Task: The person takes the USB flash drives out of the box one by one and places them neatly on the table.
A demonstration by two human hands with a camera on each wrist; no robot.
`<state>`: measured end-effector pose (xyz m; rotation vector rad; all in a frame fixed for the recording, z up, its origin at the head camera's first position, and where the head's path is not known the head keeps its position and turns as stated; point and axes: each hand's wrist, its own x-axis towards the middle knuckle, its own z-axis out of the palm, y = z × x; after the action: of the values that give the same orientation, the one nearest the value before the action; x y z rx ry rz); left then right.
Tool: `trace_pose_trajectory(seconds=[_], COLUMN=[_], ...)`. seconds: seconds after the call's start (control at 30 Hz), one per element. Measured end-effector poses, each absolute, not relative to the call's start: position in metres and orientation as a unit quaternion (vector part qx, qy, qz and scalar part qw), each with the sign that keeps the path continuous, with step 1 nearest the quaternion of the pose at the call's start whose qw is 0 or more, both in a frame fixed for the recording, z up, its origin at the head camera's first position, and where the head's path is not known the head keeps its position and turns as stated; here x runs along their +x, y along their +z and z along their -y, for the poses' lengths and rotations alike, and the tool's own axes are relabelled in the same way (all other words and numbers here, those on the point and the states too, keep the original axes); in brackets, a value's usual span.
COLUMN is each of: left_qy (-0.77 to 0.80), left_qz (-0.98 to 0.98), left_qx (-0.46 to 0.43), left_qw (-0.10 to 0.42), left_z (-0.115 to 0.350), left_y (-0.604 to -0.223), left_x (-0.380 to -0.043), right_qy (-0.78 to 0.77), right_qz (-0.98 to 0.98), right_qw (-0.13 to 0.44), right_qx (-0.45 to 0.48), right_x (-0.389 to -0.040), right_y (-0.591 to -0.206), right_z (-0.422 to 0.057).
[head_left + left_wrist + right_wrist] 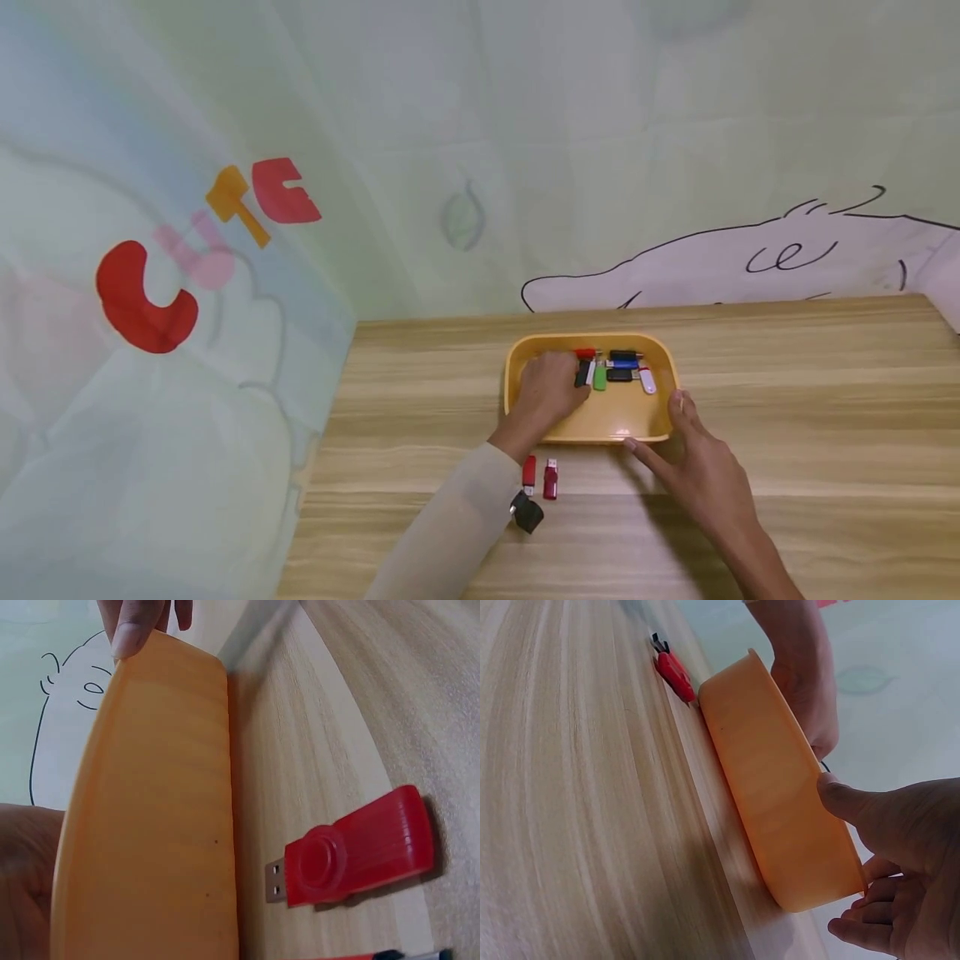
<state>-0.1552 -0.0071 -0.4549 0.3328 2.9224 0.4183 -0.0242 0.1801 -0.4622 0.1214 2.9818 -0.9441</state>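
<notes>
Head view: right hand (708, 471) pinches the yellow tray (592, 419) at its near-right corner; steadying it should help the left hand (546, 390), whose grip I cannot tell, avoid jostling the USB flash drives (600, 377) inside

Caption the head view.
Left hand reaches into a rectangular yellow plastic tray of multicoloured USB sticks; right hand holds it.
</notes>
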Motion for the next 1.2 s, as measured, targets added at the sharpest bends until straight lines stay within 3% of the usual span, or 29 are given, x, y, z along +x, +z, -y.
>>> trace_pose_trajectory(seconds=[0.53,1.2], left_qy=[0.122,0.14], left_qz=[-0.985,-0.986], left_qx=[0.093,0.087], left_qw=[0.082,0.025], left_z=[0.011,0.014], left_y=[-0.455,-0.447], left_x=[-0.156,-0.141], right_qy=[-0.299,-0.294], right_qz=[-0.954,-0.955], right_qw=[0.001,0.002], right_qx=[0.028,0.032], right_x=[-0.026,-0.023], right_y=[-0.462,-0.463], right_z=[-0.177,-0.181])
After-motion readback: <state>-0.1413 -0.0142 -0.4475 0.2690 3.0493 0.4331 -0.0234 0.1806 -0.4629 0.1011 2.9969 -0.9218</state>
